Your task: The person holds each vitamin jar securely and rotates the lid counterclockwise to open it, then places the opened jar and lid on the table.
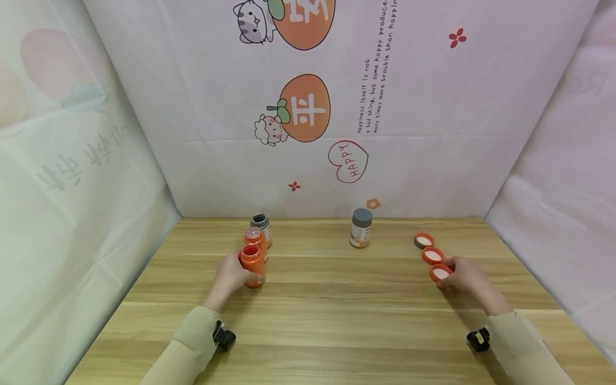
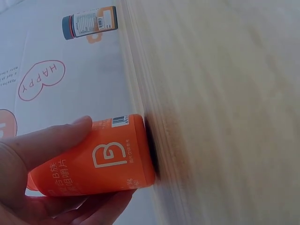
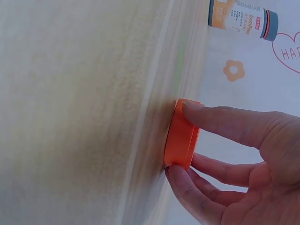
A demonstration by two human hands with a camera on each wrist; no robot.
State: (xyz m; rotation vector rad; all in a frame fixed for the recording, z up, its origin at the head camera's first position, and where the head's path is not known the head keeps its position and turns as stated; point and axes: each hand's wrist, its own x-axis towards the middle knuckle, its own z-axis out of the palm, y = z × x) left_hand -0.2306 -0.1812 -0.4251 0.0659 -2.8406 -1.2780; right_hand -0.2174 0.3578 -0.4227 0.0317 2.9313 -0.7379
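Note:
On the left of the table, my left hand (image 1: 232, 274) grips an orange bottle (image 1: 253, 267) with no cap on it. The left wrist view shows thumb and fingers round its sides, with its base close to the wooden surface. Right behind it stand another orange bottle (image 1: 254, 236) and a grey bottle (image 1: 261, 223) with an open mouth. Over on the right, my right hand (image 1: 463, 275) pinches an orange cap (image 3: 180, 133) between thumb and fingers at table level. Its white inside faces up. Two more caps, an orange one (image 1: 433, 255) and a grey-and-orange one (image 1: 424, 240), lie behind it in a row.
A grey-capped bottle (image 1: 361, 229) stands upright near the back of the wooden table (image 1: 332, 321), between the two groups. A printed white cloth (image 1: 216, 133) hangs behind the table, and pale cloth also hangs at both sides.

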